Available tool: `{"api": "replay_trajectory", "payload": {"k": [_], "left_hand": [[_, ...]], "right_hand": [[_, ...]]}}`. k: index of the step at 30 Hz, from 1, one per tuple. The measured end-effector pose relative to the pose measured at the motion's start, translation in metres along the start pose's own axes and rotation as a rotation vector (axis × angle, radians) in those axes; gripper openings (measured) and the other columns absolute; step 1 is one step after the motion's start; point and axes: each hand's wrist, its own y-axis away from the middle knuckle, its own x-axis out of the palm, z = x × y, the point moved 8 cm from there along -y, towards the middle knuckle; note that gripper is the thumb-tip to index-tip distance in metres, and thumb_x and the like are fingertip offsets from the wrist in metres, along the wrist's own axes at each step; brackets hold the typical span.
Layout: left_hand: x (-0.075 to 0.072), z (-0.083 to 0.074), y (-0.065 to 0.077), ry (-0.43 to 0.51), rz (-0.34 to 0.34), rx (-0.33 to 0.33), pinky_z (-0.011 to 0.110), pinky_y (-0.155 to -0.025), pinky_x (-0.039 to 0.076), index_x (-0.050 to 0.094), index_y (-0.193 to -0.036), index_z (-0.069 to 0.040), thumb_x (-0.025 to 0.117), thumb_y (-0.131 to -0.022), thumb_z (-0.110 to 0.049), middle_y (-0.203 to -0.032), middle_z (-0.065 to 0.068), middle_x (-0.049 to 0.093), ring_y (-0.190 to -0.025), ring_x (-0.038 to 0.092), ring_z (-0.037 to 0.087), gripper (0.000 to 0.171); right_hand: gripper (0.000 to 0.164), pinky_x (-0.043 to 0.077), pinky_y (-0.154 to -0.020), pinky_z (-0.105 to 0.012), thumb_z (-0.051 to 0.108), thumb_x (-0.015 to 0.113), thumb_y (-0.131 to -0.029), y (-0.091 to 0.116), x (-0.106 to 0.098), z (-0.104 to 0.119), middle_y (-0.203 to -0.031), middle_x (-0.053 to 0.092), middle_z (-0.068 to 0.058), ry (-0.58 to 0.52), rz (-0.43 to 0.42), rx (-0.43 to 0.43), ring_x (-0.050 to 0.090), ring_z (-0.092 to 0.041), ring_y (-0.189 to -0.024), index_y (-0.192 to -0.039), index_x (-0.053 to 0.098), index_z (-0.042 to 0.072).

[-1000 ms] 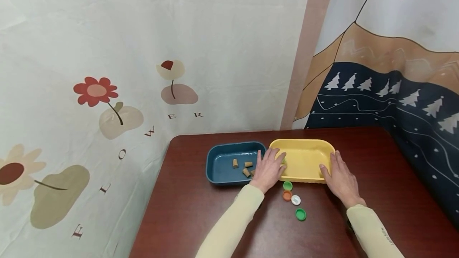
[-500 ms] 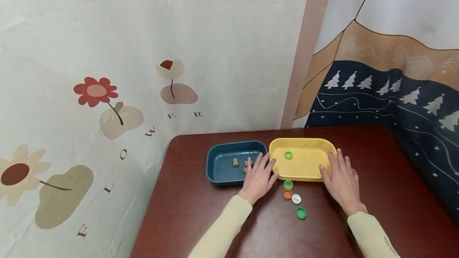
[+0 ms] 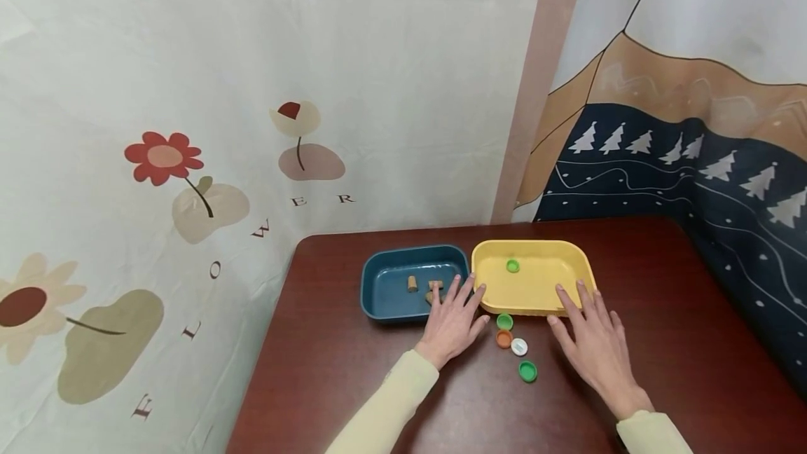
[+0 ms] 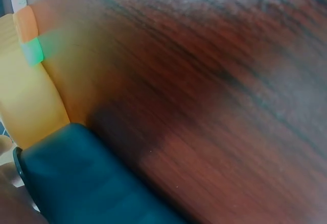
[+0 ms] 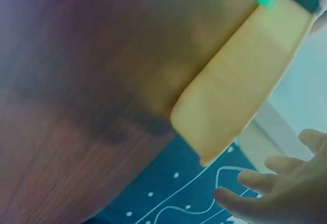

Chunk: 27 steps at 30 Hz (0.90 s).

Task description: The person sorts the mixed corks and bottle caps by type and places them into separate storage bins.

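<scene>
In the head view my left hand (image 3: 450, 324) spreads its fingers over the front right corner of a blue tray (image 3: 386, 289), holding nothing. Several corks (image 3: 412, 284) lie in that tray, some partly covered by the fingers. My right hand (image 3: 595, 352), fingers extended and apart, reaches over the front right corner of a yellow tray (image 3: 536, 279) and grips nothing. Inside the yellow tray, near its back, is a small green bottle cap (image 3: 513, 266). In the right wrist view the fingers (image 5: 260, 183) show beside the yellow tray's end.
Several caps lie on the brown table (image 3: 328, 370) before the yellow tray: a green one (image 3: 504, 321), an orange one (image 3: 504, 339), a white one (image 3: 519, 347) and a darker green one (image 3: 527, 371). The two trays stand side by side. Printed cloth (image 3: 403, 90) hangs behind.
My left hand has drawn back from the yellow tray to the left, uncovering the green cap in it, which now lies farther back. My right hand has shifted toward me from the yellow tray's right edge.
</scene>
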Motion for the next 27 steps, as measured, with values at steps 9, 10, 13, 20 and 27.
{"api": "replay_trajectory", "payload": {"k": [9, 10, 13, 20, 27], "left_hand": [[0.004, -0.001, 0.0, -0.027, 0.019, -0.007, 0.067, -0.116, 0.028, 0.045, -0.159, -0.028, 0.049, -0.105, -0.056, -0.168, 0.001, 0.033, -0.152, 0.034, 0.031, 0.061], [0.004, -0.002, 0.0, -0.029, 0.02, -0.006, 0.067, -0.116, 0.028, 0.045, -0.158, -0.028, 0.049, -0.105, -0.056, -0.168, 0.001, 0.033, -0.152, 0.034, 0.031, 0.061], [0.005, -0.002, 0.0, -0.039, 0.017, -0.002, 0.067, -0.116, 0.028, 0.045, -0.159, -0.028, 0.047, -0.105, -0.057, -0.168, 0.001, 0.034, -0.152, 0.035, 0.031, 0.061], [0.006, -0.002, 0.001, -0.063, 0.024, -0.001, 0.065, -0.117, 0.027, 0.044, -0.159, -0.027, 0.045, -0.106, -0.058, -0.168, 0.001, 0.034, -0.151, 0.035, 0.031, 0.062], [0.006, -0.002, 0.0, -0.064, 0.027, 0.004, 0.065, -0.117, 0.027, 0.043, -0.16, -0.027, 0.044, -0.106, -0.058, -0.168, 0.001, 0.033, -0.152, 0.035, 0.031, 0.062]], "right_hand": [[0.069, 0.029, -0.104, -0.077, 0.051, 0.061, -0.101, 0.025, 0.02, 0.02, -0.163, 0.034, -0.023, 0.02, 0.101, -0.037, 0.032, -0.054, -0.145, -0.16, 0.042, 0.02], [0.07, 0.029, -0.104, -0.077, 0.052, 0.061, -0.101, 0.028, 0.023, 0.022, -0.163, 0.034, -0.022, 0.019, 0.116, -0.038, 0.032, -0.053, -0.145, -0.16, 0.041, 0.02], [0.071, 0.03, -0.104, -0.076, 0.054, 0.062, -0.1, 0.035, 0.029, 0.027, -0.165, 0.033, -0.02, 0.025, 0.137, -0.054, 0.034, -0.052, -0.145, -0.16, 0.041, 0.022], [0.071, 0.033, -0.105, -0.075, 0.054, 0.066, -0.097, 0.046, 0.043, 0.038, -0.165, 0.036, -0.015, 0.047, 0.187, -0.081, 0.038, -0.049, -0.145, -0.158, 0.045, 0.025], [0.069, 0.036, -0.1, -0.076, 0.054, 0.072, -0.092, 0.055, 0.055, 0.042, -0.158, 0.046, -0.016, 0.11, 0.247, -0.097, 0.048, -0.048, -0.138, -0.153, 0.054, 0.025]]}}
